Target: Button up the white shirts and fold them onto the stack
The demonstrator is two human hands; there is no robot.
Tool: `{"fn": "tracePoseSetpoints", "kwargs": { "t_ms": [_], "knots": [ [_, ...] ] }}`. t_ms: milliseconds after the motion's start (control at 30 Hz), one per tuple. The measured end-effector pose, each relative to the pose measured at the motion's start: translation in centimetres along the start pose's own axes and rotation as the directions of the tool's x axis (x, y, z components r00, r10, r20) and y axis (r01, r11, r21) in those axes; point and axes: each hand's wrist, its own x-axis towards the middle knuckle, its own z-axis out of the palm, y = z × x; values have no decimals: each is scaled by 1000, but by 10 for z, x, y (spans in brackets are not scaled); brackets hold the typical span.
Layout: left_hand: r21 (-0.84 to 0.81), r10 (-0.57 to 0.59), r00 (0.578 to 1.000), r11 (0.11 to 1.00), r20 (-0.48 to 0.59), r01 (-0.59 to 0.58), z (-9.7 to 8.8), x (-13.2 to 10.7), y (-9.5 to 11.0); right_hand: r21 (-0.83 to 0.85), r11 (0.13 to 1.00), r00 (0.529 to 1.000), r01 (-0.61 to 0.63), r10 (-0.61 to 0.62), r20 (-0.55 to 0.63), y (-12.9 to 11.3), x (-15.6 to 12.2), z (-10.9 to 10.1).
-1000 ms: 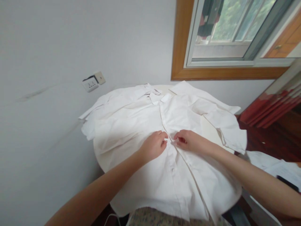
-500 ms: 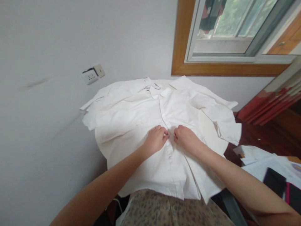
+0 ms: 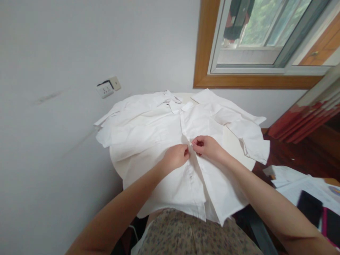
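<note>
Round table (image 3: 235,147) stands against the wall, below the window (image 3: 255,39). White shirt (image 3: 148,131) lies spread front-up across the table, its hem hanging over the near rim toward you. Your left hand (image 3: 175,157) pinches one front edge at mid-chest and your right hand (image 3: 208,147) pinches the opposite edge. Your fingertips nearly meet over the placket (image 3: 191,166).

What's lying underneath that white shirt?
A round pale table shows beside the shirt; most of its top is covered, so anything else lying there cannot be seen.
</note>
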Motion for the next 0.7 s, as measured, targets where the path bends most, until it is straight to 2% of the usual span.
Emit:
{"fn": "tracePoseSetpoints", "kwargs": {
  "t_ms": [100, 167, 233, 300, 400, 700],
  "knots": [
    [-331, -49, 992, 940, 120, 87, -5, 3, -9, 113, 993, 1000, -25, 25, 6, 15, -1, 16],
    [-533, -100, 969, 820, 225, 209, -7, 2, -12, 138, 990, 1000, -30, 31, -5, 24, -3, 23],
    [-646, -138, 946, 701, 292, 302, -9, 0, -14, 171, 985, 999, -35, 37, -11, 30, -5, 26],
    [-701, -156, 936, 627, 315, 340, -10, -2, -14, 199, 979, 999, -34, 37, -10, 34, -7, 27],
    [-742, -147, 929, 565, 340, 361, -11, -2, -16, 205, 979, 1000, -12, 12, 1, 35, -8, 26],
    [-760, -136, 888, 472, 439, 447, -11, 0, -23, 227, 974, 1000, -13, 14, -3, 34, -12, 26]
  ]
}}
